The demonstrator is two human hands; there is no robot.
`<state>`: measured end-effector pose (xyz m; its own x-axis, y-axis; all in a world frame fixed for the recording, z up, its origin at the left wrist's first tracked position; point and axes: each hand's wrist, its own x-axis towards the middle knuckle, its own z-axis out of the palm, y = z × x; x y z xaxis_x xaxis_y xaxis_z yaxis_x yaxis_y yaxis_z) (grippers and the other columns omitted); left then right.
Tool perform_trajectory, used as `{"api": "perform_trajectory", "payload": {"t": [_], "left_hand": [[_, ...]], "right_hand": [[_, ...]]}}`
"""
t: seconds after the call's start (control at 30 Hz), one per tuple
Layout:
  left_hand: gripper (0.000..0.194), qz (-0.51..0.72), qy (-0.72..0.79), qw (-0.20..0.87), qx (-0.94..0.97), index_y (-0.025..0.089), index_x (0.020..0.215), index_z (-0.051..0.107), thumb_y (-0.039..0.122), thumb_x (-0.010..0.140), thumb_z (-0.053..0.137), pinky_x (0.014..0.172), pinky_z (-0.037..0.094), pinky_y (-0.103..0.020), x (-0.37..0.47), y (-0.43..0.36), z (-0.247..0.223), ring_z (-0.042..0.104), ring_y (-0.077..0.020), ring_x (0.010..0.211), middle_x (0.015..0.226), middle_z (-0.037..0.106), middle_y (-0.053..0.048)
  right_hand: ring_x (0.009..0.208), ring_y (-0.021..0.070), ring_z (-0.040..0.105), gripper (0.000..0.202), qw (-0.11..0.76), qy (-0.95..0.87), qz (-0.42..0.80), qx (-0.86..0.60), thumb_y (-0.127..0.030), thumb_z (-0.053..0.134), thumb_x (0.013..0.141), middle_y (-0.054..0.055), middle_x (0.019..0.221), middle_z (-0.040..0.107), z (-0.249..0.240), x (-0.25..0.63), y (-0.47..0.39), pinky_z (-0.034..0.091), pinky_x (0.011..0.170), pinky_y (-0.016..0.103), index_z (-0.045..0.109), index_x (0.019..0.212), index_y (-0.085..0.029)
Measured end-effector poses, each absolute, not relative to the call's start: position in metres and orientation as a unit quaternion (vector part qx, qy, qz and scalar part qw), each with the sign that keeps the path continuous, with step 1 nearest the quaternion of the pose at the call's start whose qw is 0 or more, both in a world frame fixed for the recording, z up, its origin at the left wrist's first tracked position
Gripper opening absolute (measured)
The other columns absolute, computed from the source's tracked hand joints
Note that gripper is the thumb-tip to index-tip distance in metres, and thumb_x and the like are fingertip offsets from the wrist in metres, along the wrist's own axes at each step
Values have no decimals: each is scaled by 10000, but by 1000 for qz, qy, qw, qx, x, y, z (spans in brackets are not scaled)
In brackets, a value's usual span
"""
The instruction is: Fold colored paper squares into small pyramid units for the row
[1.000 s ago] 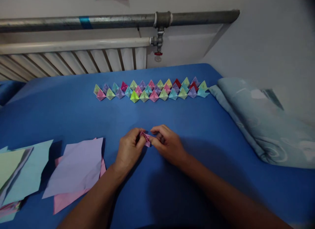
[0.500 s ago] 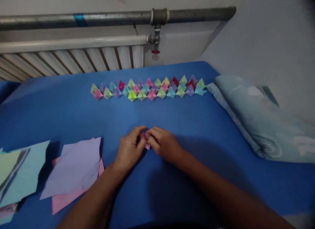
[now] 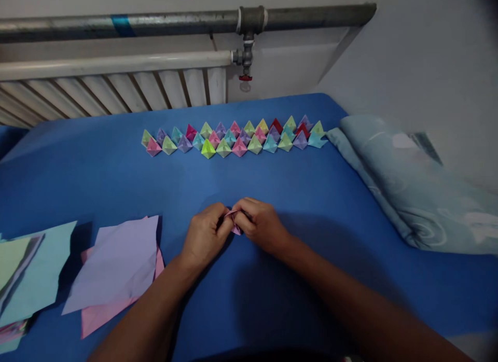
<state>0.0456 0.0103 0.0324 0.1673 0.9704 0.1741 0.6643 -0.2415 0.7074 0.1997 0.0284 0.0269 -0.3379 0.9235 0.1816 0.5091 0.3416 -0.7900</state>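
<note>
Between my hands is a small pink folded paper (image 3: 236,229), mostly covered by fingers. My left hand (image 3: 205,231) pinches its left side between thumb and curled fingers. On the other side my right hand (image 3: 261,224) grips the paper with thumb and forefinger. Beyond them, rows of folded paper boats (image 3: 239,147) in pink, green, blue, purple, yellow and red stand close together on the blue sheet (image 3: 187,183). To the left, a purple paper sheet (image 3: 116,263) lies over a pink paper sheet (image 3: 103,318).
A stack of coloured paper (image 3: 42,274) lies at the far left. At the right rests a folded pale blue-green blanket (image 3: 392,180) against the wall. Behind the surface are a white radiator (image 3: 143,89), a metal pipe (image 3: 187,25) and a red-handled valve (image 3: 246,78).
The fingers of both hands have curled in closer around the pink paper, and its upper edge now shows as a flatter strip. The view has shifted slightly.
</note>
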Motion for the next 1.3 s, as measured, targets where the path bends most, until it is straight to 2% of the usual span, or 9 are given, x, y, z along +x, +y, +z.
{"api": "perform_trajectory", "payload": {"t": [0.4,0.53,0.63,0.7,0.8,0.9,1.0,1.17,1.3], "left_hand": [[195,315,579,275,699,188,657,550,248,836,504,543,328,-233,48,9,33,464,-93,528,587,551,37],[230,339,620,318,632,189,650,525,313,843,504,514,325,-218,47,11,32,447,-83,499,560,528,50],[252,358,645,364,569,193,646,497,341,850,492,467,326,-207,46,14,32,429,-75,445,516,494,61],[228,373,644,403,533,192,685,513,344,853,486,437,336,-199,46,16,32,434,-71,413,512,504,63],[183,402,622,453,496,182,811,569,344,854,495,417,364,-190,47,18,32,464,-72,402,527,525,61],[198,422,600,489,472,174,921,589,344,842,526,413,399,-189,49,17,32,495,-78,418,560,546,55],[220,429,586,507,464,167,930,592,359,831,551,420,424,-193,52,16,32,519,-82,438,589,570,42],[243,422,595,496,470,166,967,604,343,801,590,462,459,-217,51,14,31,573,-106,509,674,631,6],[251,425,625,405,514,180,996,641,342,810,592,633,514,-277,44,15,35,625,-132,657,866,689,-45]], "right_hand": [[643,115,525,171,314,-757,304,-485,-102,488,805,-9,677,583,25,199,30,389,645,247,575,687,-191],[688,119,566,146,351,-716,360,-485,-166,486,856,-3,745,626,32,203,29,420,665,244,620,805,-195],[614,109,540,137,376,-673,396,-499,-263,488,887,-13,719,597,37,209,23,416,583,231,605,863,-197],[588,108,516,112,378,-684,382,-492,-307,571,845,-18,705,567,37,210,19,409,550,227,590,869,-198],[631,118,524,127,367,-736,316,-473,-249,633,790,-8,729,553,32,207,16,413,567,232,597,900,-197],[668,121,536,92,356,-767,275,-458,-191,599,810,5,764,563,27,203,17,413,586,232,606,902,-198],[685,121,546,83,368,-765,259,-461,-176,529,863,18,800,589,25,202,19,416,604,235,602,892,-202],[713,129,566,104,388,-743,254,-483,-166,498,882,14,792,618,25,204,24,432,651,247,588,849,-208],[742,131,576,122,382,-751,260,-472,-139,487,872,17,810,622,26,209,27,440,684,250,581,834,-206]]}}
